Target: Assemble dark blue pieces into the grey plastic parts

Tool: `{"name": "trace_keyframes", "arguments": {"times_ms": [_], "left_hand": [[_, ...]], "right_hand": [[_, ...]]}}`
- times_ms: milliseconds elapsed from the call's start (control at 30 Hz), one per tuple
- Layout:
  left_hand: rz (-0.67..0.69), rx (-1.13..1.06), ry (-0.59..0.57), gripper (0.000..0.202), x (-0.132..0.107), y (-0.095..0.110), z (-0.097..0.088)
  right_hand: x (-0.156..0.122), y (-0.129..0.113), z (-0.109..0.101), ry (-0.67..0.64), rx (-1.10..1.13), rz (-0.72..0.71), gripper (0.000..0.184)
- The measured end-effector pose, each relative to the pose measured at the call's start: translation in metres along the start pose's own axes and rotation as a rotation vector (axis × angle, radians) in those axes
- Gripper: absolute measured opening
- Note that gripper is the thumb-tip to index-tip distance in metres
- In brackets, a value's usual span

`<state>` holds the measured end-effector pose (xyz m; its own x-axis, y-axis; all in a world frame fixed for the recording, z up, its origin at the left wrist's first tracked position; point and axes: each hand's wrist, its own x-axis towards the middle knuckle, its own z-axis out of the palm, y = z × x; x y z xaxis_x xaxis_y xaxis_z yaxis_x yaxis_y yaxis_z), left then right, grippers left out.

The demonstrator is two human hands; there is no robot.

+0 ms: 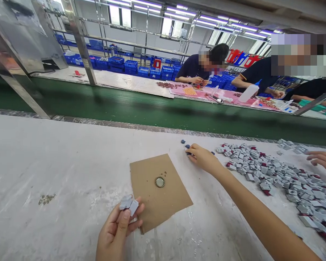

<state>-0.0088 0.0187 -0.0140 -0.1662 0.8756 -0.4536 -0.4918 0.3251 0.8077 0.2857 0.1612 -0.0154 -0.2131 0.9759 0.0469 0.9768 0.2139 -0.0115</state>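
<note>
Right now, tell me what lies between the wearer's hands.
Brown cardboard, with a round ridged piece on it, lies between the left hand and right hand in the head view.

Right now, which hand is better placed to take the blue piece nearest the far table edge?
Probably the right hand: it is near that blue piece; the left hand is farther, holding grey pieces.

The pieces [125, 202] you hold look like matt plastic. Before you, the cardboard [163, 206] is dull, the bottle cap [160, 182] shiny metal, your tabletop [57, 156] smooth but scuffed; the far-left post [80, 47] is glossy metal.
</note>
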Motion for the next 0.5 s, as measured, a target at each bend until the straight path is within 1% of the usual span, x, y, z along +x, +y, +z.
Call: {"name": "trace_keyframes", "arguments": {"times_ms": [67, 133, 267, 400, 500], "left_hand": [[0.020, -0.010, 0.013, 0.038, 0.004, 0.000, -0.008], [0.019, -0.023, 0.000, 0.037, 0.007, -0.002, -0.014], [0.003, -0.021, -0.034, 0.034, 0.009, -0.004, -0.019], [-0.002, -0.033, -0.053, 0.036, 0.008, -0.005, -0.021], [-0.003, -0.031, -0.049, 0.038, 0.008, -0.005, -0.021]], "right_hand": [[-0.002, -0.001, 0.003, -0.022, -0.033, -0.017, 0.024], [-0.004, -0.002, 0.005, -0.038, -0.050, -0.044, 0.027], [-0.004, -0.001, 0.001, -0.057, -0.036, -0.112, 0.036], [-0.001, 0.002, -0.003, -0.045, -0.007, -0.171, 0.029], [-0.004, -0.008, -0.004, 0.016, 0.031, -0.205, 0.022]]}}
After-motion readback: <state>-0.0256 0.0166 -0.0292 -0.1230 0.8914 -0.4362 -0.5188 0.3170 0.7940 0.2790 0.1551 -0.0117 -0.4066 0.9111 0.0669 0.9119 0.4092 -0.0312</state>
